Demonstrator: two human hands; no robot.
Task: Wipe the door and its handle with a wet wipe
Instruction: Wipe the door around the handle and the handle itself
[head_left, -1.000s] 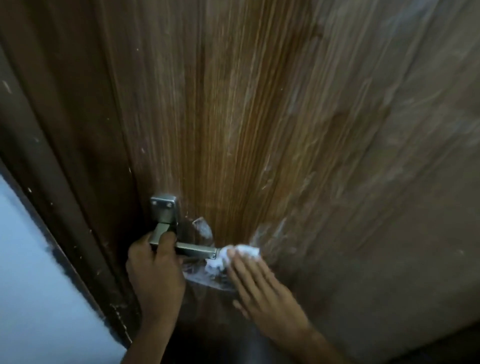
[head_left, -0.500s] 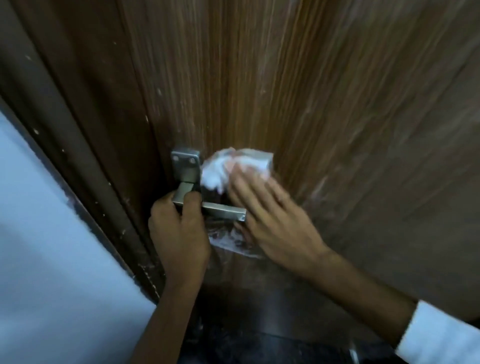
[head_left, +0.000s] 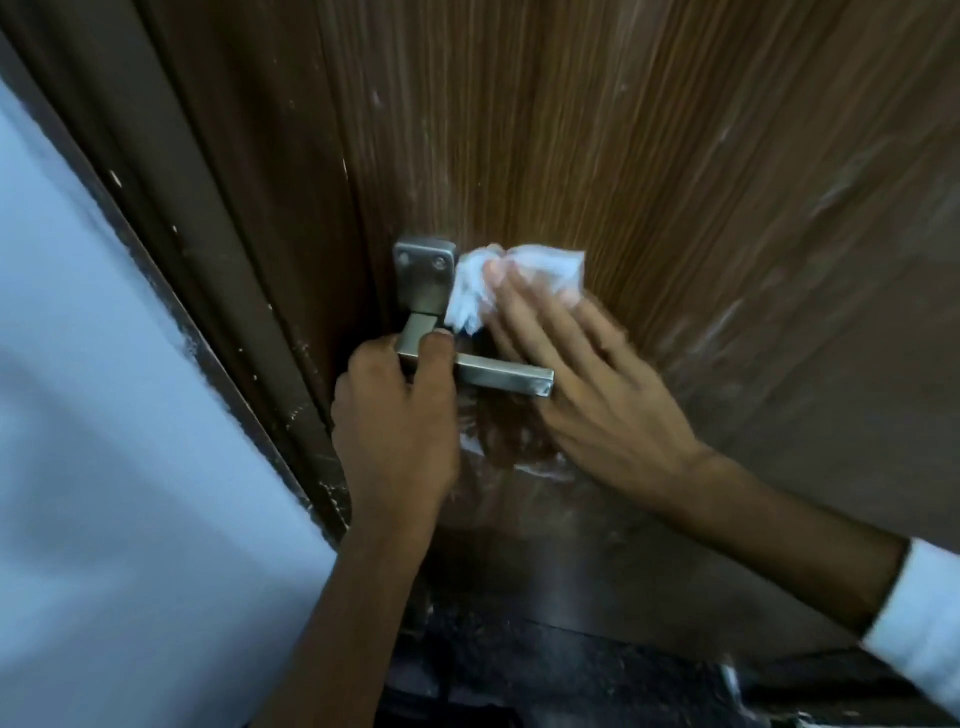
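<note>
Door panel fills most of what we see from the head camera: brown wood grain running vertically, streaked with pale smears to the right of the handle and a glossy wet patch just below it. We see the metal lever handle near the door's left edge, its square plate directly above the lever's root. Our left hand is closed around the lever close to that root, thumb on top. Our right hand lies flat and spread against the wood, passing behind the lever's free end, and its fingertips press a crumpled white wet wipe onto the door just right of the plate, touching the plate's edge. A white sleeve cuff shows at the right wrist. Left of the handle runs the dark brown door frame, flecked with white specks, and beyond it a pale bluish wall. Below the handle the floor looks dark and speckled.
</note>
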